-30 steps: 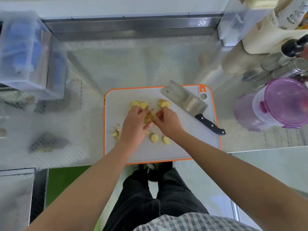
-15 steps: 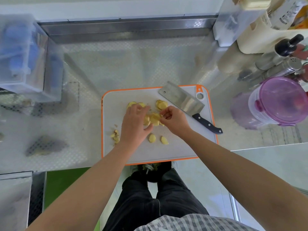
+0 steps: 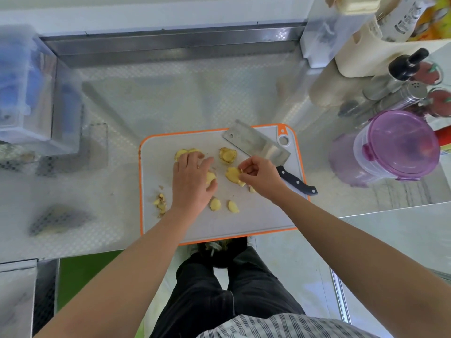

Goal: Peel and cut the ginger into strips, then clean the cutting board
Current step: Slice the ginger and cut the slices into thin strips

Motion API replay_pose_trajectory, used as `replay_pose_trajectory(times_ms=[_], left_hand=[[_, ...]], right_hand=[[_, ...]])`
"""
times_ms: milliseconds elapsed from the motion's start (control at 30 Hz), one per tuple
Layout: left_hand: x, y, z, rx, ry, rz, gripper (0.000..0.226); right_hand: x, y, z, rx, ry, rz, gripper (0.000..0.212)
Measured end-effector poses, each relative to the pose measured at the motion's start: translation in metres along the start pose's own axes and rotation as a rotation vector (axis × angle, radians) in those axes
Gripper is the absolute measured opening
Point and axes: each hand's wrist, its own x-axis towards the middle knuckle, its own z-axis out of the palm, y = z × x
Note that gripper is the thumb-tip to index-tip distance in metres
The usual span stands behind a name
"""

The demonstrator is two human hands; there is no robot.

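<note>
The right hand (image 3: 261,178) has its fingers curled, and thumb and fingertips pinch the edge of a flat, pale yellow ginger slice (image 3: 233,174) lying just to its left. The left hand (image 3: 192,181) lies palm down with its fingers nearly straight. It rests on more slices and, as far as shows, presses them rather than gripping them. A small stack of ginger slices (image 3: 228,156) sits just beyond the gap between the hands. Two loose ginger pieces (image 3: 215,204) lie nearer the person, and brownish peel scraps (image 3: 159,202) lie left of the left wrist. All of this is on a white plastic cutting board with an orange rim (image 3: 244,225). The steel cleaver with a black handle (image 3: 253,142) lies on the board's far right part, its long axis running from far left to near right. Its handle passes just beside the right wrist, so the right hand is clearly the nearer one. Cutting into strips looks to be next, and that hand would have to release the slice and shift right to the handle. The board rests on a textured steel worktop (image 3: 195,98).
</note>
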Motion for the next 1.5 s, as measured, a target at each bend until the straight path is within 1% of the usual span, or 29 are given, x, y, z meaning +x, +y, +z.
replay_pose_trajectory(times_ms=[67,100,167,233,333,400,467,500,567,633,667,700,767,867,900,967,1000,1067,1100,1200,1233,1300,1367,1400,1467,1500], left_hand=[[0.006,0.011,0.000,-0.152,-0.008,0.047,0.040],[0.009,0.016,0.001,-0.253,-0.065,0.032,0.038],[0.014,0.026,0.003,-0.470,-0.219,-0.063,0.034],[0.017,0.031,0.005,-0.602,-0.304,-0.168,0.029],[0.020,0.029,0.004,-0.832,-0.344,-0.304,0.016],[0.019,0.025,0.004,-0.948,-0.349,-0.367,0.011],[0.016,0.020,0.006,-0.966,-0.337,-0.406,0.010],[0.015,0.018,0.008,-0.971,-0.328,-0.428,0.009],[0.013,0.016,0.010,-0.967,-0.314,-0.463,0.007],[0.012,0.018,0.011,-0.942,-0.301,-0.486,0.013],[0.012,0.020,0.010,-0.937,-0.290,-0.503,0.015],[0.013,0.022,0.011,-0.944,-0.277,-0.524,0.016],[0.013,0.025,0.011,-0.971,-0.254,-0.571,0.015],[0.013,0.024,0.012,-0.995,-0.236,-0.614,0.015],[0.013,0.023,0.012,-0.995,-0.234,-0.623,0.015],[0.012,0.023,0.010,-0.994,-0.228,-0.634,0.016],[0.012,0.024,0.010,-1.000,-0.225,-0.641,0.015],[0.012,0.025,0.009,-1.032,-0.207,-0.671,0.013],[0.012,0.026,0.009,-1.060,-0.197,-0.687,0.013],[0.014,0.034,0.006,-1.097,-0.172,-0.688,0.016],[0.014,0.037,0.006,-1.080,-0.157,-0.675,0.016],[0.013,0.042,0.004,-1.012,-0.133,-0.608,0.018],[0.013,0.045,0.004,-0.947,-0.129,-0.545,0.027],[0.014,0.046,0.004,-0.938,-0.122,-0.544,0.026],[0.015,0.047,0.003,-0.983,-0.097,-0.612,0.020],[0.016,0.048,0.002,-1.004,-0.089,-0.650,0.020]], right_hand=[[-0.002,0.001,-0.003,0.016,-0.027,-0.014,0.014],[-0.002,0.000,-0.004,0.036,-0.037,-0.022,0.014],[-0.003,0.001,-0.006,0.079,-0.059,-0.038,0.013],[-0.002,0.002,-0.008,0.113,-0.082,-0.041,0.013],[-0.003,0.002,-0.011,0.160,-0.095,-0.034,0.011],[-0.004,0.000,-0.012,0.195,-0.045,-0.015,0.010],[-0.003,-0.001,-0.015,0.209,0.044,0.011,0.005],[-0.002,-0.001,-0.016,0.156,0.081,0.023,0.003],[0.001,0.002,-0.018,-0.100,0.089,0.023,0.006],[0.001,0.004,-0.016,-0.367,0.103,-0.042,0.014],[0.001,0.004,-0.014,-0.428,0.139,-0.081,0.016],[0.000,0.005,-0.013,-0.438,0.184,-0.107,0.016],[-0.001,0.004,-0.012,-0.406,0.259,-0.127,0.015],[-0.001,0.007,-0.012,-0.392,0.257,-0.093,0.004],[-0.001,0.008,-0.012,-0.385,0.253,-0.066,0.003],[-0.001,0.009,-0.011,-0.359,0.254,-0.044,0.014],[-0.001,0.008,-0.010,-0.320,0.249,-0.057,0.014],[-0.004,0.003,-0.005,-0.188,0.209,-0.091,0.011],[-0.005,0.000,-0.002,-0.114,0.165,-0.076,0.016],[-0.007,-0.007,0.009,0.047,-0.061,0.024,0.026],[-0.006,-0.007,0.012,0.107,-0.109,0.038,0.028],[-0.004,-0.009,0.015,0.137,-0.114,0.046,0.030],[-0.003,-0.009,0.016,0.091,-0.098,0.042,0.029],[-0.004,-0.009,0.016,0.077,-0.096,0.039,0.027],[-0.005,-0.012,0.016,0.070,-0.091,0.010,0.022],[-0.006,-0.013,0.015,0.069,-0.095,-0.013,0.021]])
